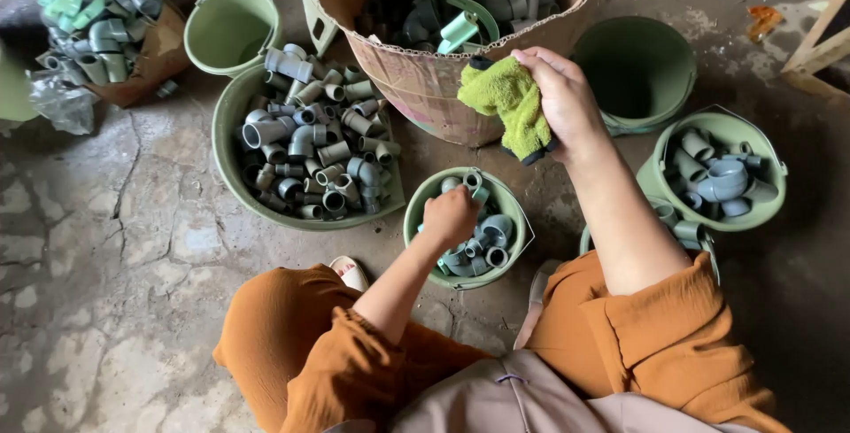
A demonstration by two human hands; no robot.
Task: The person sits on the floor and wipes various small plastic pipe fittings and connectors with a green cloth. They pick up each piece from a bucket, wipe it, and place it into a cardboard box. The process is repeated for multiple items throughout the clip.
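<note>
Small green bucket [423, 205] of grey pipe fittings [492, 231], between my knees: left hand [450, 216] inside, fingers closed, contents hidden. Right hand [567, 101] above it, fingers gripped green cloth [512, 101].

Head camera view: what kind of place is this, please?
Probably an informal workshop or sorting area on the ground. A cracked concrete floor, green buckets and a big basin full of grey plastic pipe fittings, and a cardboard box show it.
</note>
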